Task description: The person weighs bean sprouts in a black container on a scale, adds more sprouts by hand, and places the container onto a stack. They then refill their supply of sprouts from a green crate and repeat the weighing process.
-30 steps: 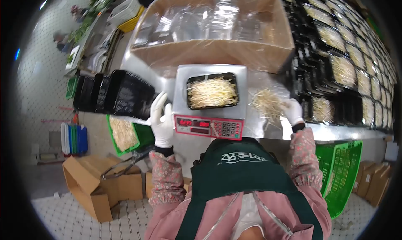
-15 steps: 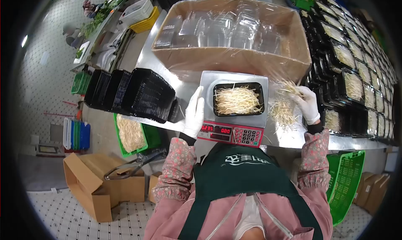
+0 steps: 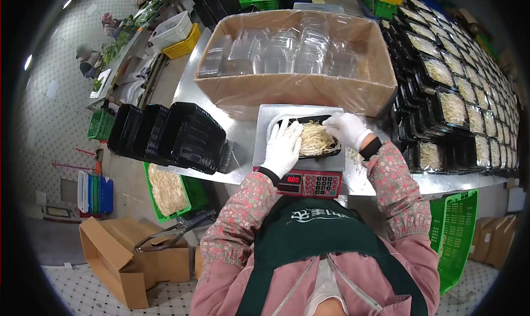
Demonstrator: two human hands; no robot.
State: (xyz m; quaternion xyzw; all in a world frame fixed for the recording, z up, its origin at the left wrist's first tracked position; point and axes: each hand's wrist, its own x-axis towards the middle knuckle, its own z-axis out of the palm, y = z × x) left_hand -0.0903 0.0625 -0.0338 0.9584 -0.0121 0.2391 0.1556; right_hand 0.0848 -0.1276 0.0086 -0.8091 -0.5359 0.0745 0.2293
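A black plastic tray (image 3: 329, 152) of bean sprouts (image 3: 313, 138) rests on the metal plate of a digital scale (image 3: 259, 142) with a red keypad panel. My left hand (image 3: 283, 149), in a white glove, lies over the tray's left side with its fingers stretched out and touching the sprouts. My right hand (image 3: 348, 129), gloved too, is at the tray's right edge, its fingers closed on sprouts there. Partly hidden behind the right forearm, some loose sprouts (image 3: 355, 157) lie on the metal table.
Nested black trays (image 3: 193, 136) stand at the left. Beyond the scale sits a cardboard box (image 3: 292, 89) of clear plastic lids (image 3: 284, 51). Stacked filled trays (image 3: 454, 109) cover the right side. A green crate (image 3: 190, 189) of sprouts stands below the table's left edge.
My right hand has moved left from the loose sprouts to the tray, bringing sprouts with it. My left hand has moved from beside the scale onto the tray. The view has shifted slightly.
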